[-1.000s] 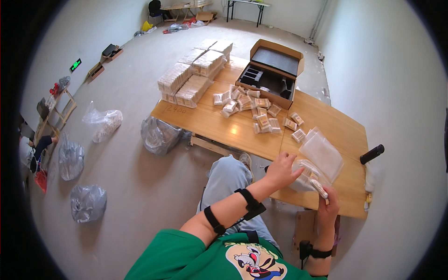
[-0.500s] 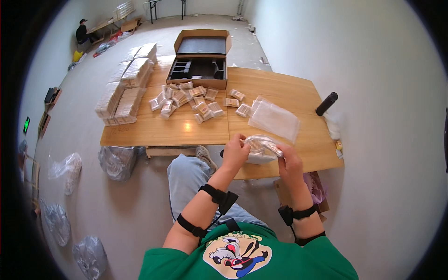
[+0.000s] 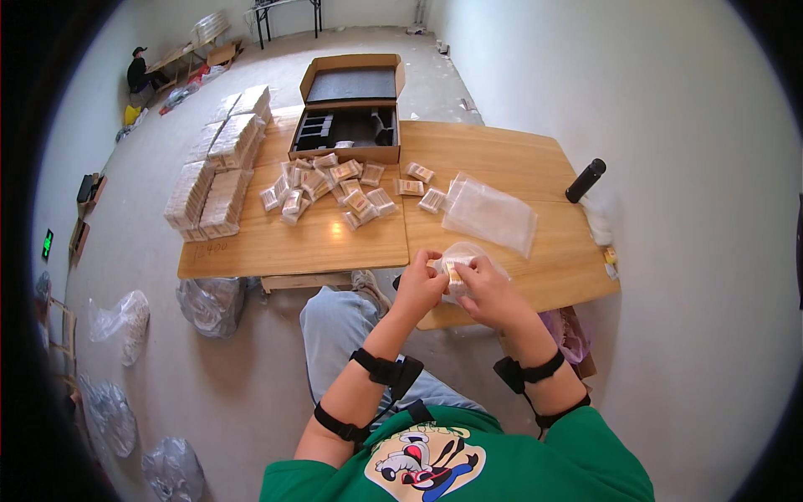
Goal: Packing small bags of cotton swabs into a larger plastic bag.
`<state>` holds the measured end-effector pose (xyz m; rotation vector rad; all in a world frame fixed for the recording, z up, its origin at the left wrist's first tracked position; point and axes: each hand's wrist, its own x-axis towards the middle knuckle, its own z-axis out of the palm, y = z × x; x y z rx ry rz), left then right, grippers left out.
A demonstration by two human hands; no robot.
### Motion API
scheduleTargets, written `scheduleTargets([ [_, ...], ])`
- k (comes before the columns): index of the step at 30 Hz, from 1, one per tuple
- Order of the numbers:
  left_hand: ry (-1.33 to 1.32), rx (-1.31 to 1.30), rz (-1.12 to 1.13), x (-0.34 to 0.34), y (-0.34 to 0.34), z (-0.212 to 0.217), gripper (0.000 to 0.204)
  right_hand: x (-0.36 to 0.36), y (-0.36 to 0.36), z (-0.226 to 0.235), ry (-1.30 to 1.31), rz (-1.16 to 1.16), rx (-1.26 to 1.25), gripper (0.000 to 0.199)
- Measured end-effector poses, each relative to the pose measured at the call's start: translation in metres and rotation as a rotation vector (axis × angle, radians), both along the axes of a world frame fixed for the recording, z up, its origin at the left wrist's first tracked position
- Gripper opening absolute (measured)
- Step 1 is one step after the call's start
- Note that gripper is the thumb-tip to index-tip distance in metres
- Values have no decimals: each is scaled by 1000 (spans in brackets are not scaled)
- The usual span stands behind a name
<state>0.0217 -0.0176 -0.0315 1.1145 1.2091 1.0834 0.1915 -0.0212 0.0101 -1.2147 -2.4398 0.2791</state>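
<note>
At the table's near edge, my left hand [image 3: 421, 287] pinches the left side of a clear plastic bag [image 3: 465, 251]. My right hand [image 3: 495, 294] is closed on the same bag, its fingers close to my left fingertips. Between them shows a small packet [image 3: 454, 274] with a pale yellow label; whether it lies inside the bag or on top I cannot tell. Just beyond the hands, flat clear bags [image 3: 491, 216] lie in a stack. Several small wrapped packets [image 3: 358, 201] are heaped left of it, and a few single packets [image 3: 432, 199] lie beside the stack.
Tall stacks of wrapped packs [image 3: 224, 201] stand along the left of the wooden table [image 3: 301, 251]. An open cardboard box [image 3: 347, 153] with black lining sits at the back. A black bottle [image 3: 585, 181] stands at the right edge. Plastic bags [image 3: 213, 305] lie on the floor; a person [image 3: 144, 71] sits far left.
My right hand has moved left across the bag, closer to my left hand. The bag's top has been folded or turned, and a labelled packet now shows between my fingers.
</note>
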Motion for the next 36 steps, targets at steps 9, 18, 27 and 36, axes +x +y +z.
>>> scheduleTargets([
  [9, 123, 123, -143, 0, 0, 1, 38, 0, 10, -25, -12, -11, -157, 27],
  [18, 771, 464, 267, -120, 133, -111, 31, 19, 0, 14, 406, -174, -105, 14],
  [27, 1012, 185, 340, -149, 212, -161, 52, 64, -22, -24, 280, -480, 145, 29],
  [36, 404, -36, 100, -165, 187, -148, 50, 51, -11, -14, 248, -238, -58, 41],
])
